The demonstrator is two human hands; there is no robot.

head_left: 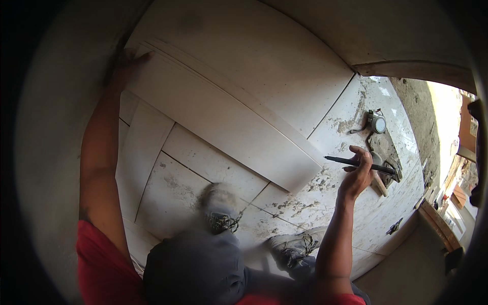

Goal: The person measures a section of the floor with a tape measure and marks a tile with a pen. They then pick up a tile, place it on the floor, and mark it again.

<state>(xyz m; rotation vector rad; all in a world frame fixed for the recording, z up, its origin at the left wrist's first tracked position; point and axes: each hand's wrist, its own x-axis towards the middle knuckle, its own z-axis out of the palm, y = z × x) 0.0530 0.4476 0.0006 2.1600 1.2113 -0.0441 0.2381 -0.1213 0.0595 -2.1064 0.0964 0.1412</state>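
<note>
A long, pale cut tile [229, 119] lies slantwise over the floor tiles, from the far left toward the middle right. At its far left end is my left hand [126, 68], thumb over the top face and the other fingers at the edge, partly lost in shadow. My right hand [359, 175] is closed round a slim black marker [351, 163]. The marker's tip points left, just off the tile's right end.
A tape measure [376, 122] lies at the right, close to a dirty trowel [389, 150] and a wooden-handled tool [379, 184]. Walls border the left and far sides. My shoes [292, 249] stand on dirt-smeared floor tiles [175, 185]. Rough ground [419, 109] shows beyond.
</note>
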